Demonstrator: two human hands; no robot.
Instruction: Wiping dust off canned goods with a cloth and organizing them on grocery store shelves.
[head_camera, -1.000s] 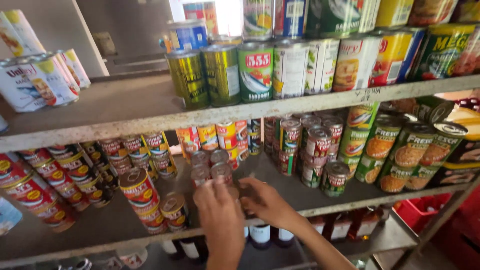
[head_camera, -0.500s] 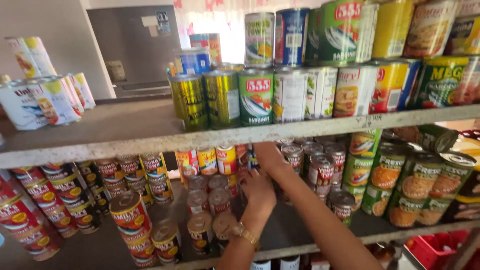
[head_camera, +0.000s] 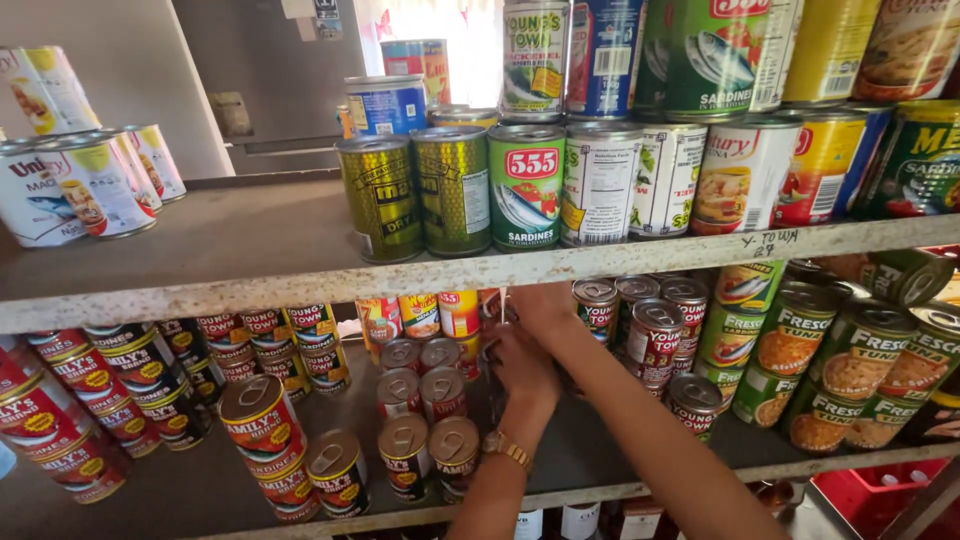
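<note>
- The small cans (head_camera: 428, 420) stand in tight rows on the lower shelf (head_camera: 200, 480), just left of both hands; a nudge from the wrist could topple them.
- The left hand (head_camera: 522, 368), curled, reaches deep between can rows; what it grips, I cannot tell.
- The right hand (head_camera: 540, 303) sits higher, fingers hidden under the upper shelf (head_camera: 250, 250), grip unclear.
- The red-labelled cans (head_camera: 650, 325) crowd the right forearm and could be knocked.

Green-labelled cans (head_camera: 527, 185) above; red-labelled cans (head_camera: 428, 440) on lower shelf.

The upper shelf (head_camera: 300, 290) hides the fingers of the right hand (head_camera: 540, 305); what both hands grasp cannot be told.
</note>
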